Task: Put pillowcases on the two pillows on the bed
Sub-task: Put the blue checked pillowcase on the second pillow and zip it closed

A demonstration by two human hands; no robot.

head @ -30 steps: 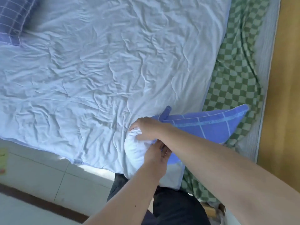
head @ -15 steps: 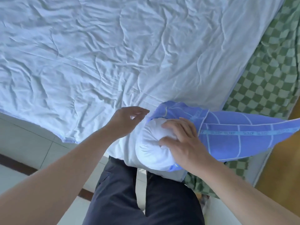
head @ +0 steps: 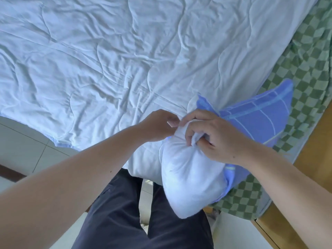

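Since half a second ago, left hand (head: 158, 125) has closed in to pinch one white pillow (head: 190, 178); right hand (head: 213, 135) grips its bunched top. One blue pillowcase (head: 258, 119) lies at two o'clock from both hands.

Pillow (head: 190, 180) white; pillowcase (head: 255, 119) blue w/ pale grid; sheet (head: 309, 56) green-white check; quilt (head: 107, 56) pale blue.
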